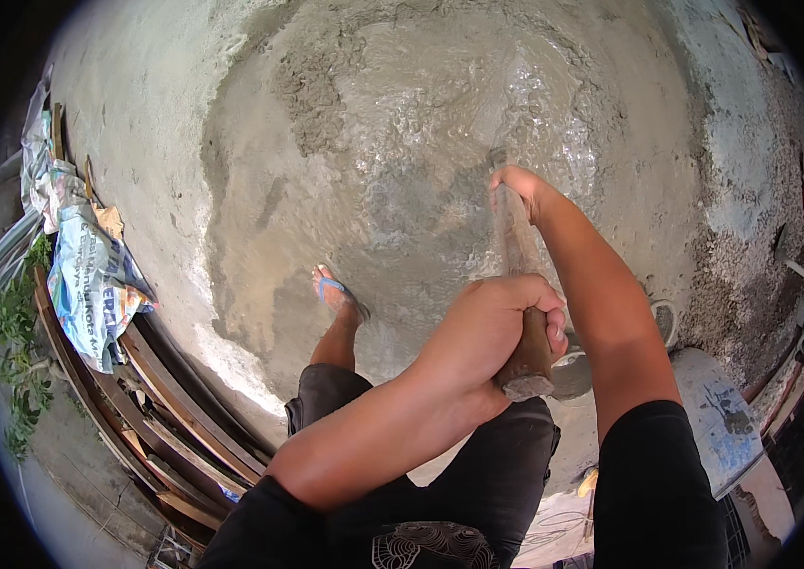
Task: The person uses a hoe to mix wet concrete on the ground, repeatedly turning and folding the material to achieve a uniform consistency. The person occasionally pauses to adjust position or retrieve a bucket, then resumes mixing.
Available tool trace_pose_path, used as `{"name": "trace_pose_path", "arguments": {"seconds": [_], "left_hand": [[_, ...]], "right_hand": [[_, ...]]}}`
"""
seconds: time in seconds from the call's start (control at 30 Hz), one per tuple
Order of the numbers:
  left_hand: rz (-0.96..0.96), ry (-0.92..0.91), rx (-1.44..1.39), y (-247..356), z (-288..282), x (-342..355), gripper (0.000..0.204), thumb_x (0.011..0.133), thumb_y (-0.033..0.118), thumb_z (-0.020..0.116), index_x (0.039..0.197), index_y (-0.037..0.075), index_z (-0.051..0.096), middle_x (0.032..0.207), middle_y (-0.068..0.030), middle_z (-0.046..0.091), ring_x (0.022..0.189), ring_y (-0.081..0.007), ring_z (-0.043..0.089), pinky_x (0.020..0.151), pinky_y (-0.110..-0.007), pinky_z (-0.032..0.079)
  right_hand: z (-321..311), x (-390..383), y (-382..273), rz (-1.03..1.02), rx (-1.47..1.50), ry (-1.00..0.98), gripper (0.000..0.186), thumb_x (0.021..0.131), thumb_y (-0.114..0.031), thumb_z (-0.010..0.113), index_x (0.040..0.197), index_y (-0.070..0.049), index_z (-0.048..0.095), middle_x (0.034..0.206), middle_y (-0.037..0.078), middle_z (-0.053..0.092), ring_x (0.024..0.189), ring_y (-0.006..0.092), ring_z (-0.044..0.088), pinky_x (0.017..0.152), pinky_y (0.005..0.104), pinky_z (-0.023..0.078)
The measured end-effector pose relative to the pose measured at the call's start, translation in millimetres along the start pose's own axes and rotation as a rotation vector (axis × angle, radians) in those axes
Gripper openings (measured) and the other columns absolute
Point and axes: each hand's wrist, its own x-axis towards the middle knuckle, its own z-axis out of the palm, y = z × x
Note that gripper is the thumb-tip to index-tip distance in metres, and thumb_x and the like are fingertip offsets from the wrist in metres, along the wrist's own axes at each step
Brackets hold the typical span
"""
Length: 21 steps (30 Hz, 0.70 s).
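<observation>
My left hand (506, 327) is closed around a long wooden handle (520, 242), close to its blunt near end. Farther along the handle, my right hand (522, 190) grips it with bent fingers. The handle runs away from me into a wide patch of wet grey cement (345, 171), glossy and lumpy toward the top of the view; whatever head is on the far end cannot be made out.
My sandaled foot (331, 289) rests in the patch. Along the left lie long boards (170, 389), plastic sacks (89, 275) and a leafy plant (23, 351). At right are a blue-stained, worn board (720, 408), loose gravel (734, 313) and assorted debris.
</observation>
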Motion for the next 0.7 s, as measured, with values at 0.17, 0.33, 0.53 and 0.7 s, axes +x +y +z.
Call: {"name": "trace_pose_path", "arguments": {"seconds": [0.17, 0.33, 0.53, 0.7], "left_hand": [[0.052, -0.021, -0.012, -76, 85, 31, 0.008, 0.087, 0.007, 0.059, 0.089, 0.0, 0.056, 0.076, -0.0058, 0.058, 0.072, -0.0139, 0.058, 0.072, -0.031, 0.051], [-0.044, -0.014, 0.127, -161, 135, 33, 0.021, 0.09, 0.011, 0.064, 0.103, -0.001, 0.052, 0.095, -0.0092, 0.06, 0.086, -0.0174, 0.061, 0.078, -0.033, 0.052], [-0.253, -0.116, 0.275, -281, 175, 21, 0.038, 0.092, 0.016, 0.066, 0.118, 0.0, 0.044, 0.104, -0.0101, 0.057, 0.094, -0.0192, 0.062, 0.083, -0.035, 0.053], [-0.471, -0.223, 0.475, -362, 216, 3, 0.06, 0.095, 0.018, 0.064, 0.131, 0.0, 0.02, 0.108, -0.0093, 0.053, 0.093, -0.0144, 0.06, 0.078, -0.033, 0.054]], "right_hand": [[-71, -22, 24, -0.023, 0.071, -0.172, 0.015, 0.077, -0.013, 0.058, 0.088, -0.004, 0.053, 0.079, 0.011, 0.058, 0.061, 0.0235, 0.056, 0.057, 0.0383, 0.05], [-125, -84, 80, -0.017, 0.315, -0.121, 0.015, 0.077, -0.012, 0.06, 0.086, -0.005, 0.051, 0.077, 0.009, 0.056, 0.061, 0.0209, 0.056, 0.056, 0.0361, 0.05], [-205, -203, 173, -0.081, 0.397, -0.012, 0.012, 0.08, -0.012, 0.058, 0.086, -0.008, 0.049, 0.074, 0.003, 0.053, 0.059, 0.0144, 0.054, 0.053, 0.0285, 0.049], [-282, -306, 269, -0.113, 0.584, 0.163, 0.017, 0.078, -0.015, 0.059, 0.09, -0.004, 0.053, 0.075, 0.008, 0.054, 0.062, 0.0201, 0.055, 0.055, 0.0348, 0.049]]}}
